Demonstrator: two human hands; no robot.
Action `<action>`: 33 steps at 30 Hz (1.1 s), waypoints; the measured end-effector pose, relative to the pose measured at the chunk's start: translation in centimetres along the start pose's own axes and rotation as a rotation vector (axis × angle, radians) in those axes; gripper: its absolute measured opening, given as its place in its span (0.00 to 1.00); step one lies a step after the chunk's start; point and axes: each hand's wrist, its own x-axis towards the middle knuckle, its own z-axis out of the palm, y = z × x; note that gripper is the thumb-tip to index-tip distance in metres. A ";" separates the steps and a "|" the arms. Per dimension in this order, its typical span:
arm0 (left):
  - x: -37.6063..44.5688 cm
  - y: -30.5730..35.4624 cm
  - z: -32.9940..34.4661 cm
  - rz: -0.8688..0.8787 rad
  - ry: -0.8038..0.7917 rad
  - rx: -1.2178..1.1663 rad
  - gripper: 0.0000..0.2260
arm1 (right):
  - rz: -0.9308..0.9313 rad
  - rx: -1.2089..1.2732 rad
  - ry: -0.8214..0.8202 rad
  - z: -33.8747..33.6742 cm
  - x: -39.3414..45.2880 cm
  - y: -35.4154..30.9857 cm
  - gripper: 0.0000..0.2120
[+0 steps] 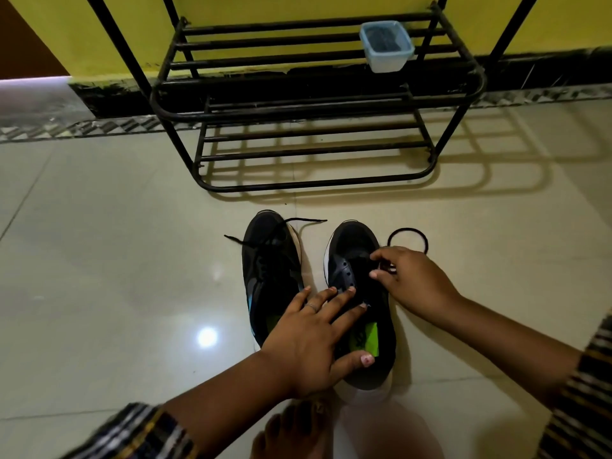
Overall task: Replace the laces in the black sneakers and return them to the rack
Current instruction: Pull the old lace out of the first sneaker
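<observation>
Both hands work on the right sneaker (pixel 357 293), before the rack (pixel 314 104): left hand (pixel 311 346) spread flat, steadying; right hand (pixel 407 279) pinching the lace (pixel 409 230). Soft, limp lace; best held near its tip.

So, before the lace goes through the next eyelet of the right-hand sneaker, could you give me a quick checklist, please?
1. Right-hand sneaker steadied by left hand, fingers flat on it: ok.
2. Right hand pinching the lace: ok.
3. Lace tip visible and aimed at an eyelet: cannot tell, fingers hide it.
4. Eyelets on that sneaker free: ok, the near row shows open.
5. Left-hand sneaker laced: ok, ends untied.
6. Rack has room: ok; only a plastic tub on it.
</observation>
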 end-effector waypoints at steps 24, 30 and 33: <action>0.1 -0.3 0.3 0.001 -0.004 -0.016 0.35 | -0.277 1.343 0.416 -9.8 -1.2 -8.1 0.19; 0.0 -0.2 0.1 0.000 -0.001 -0.024 0.35 | -0.034 1.318 0.116 -10.1 -1.2 -7.2 0.17; 0.0 -0.2 0.1 0.002 -0.009 -0.025 0.35 | 0.047 0.711 0.119 -7.1 -0.4 -4.7 0.13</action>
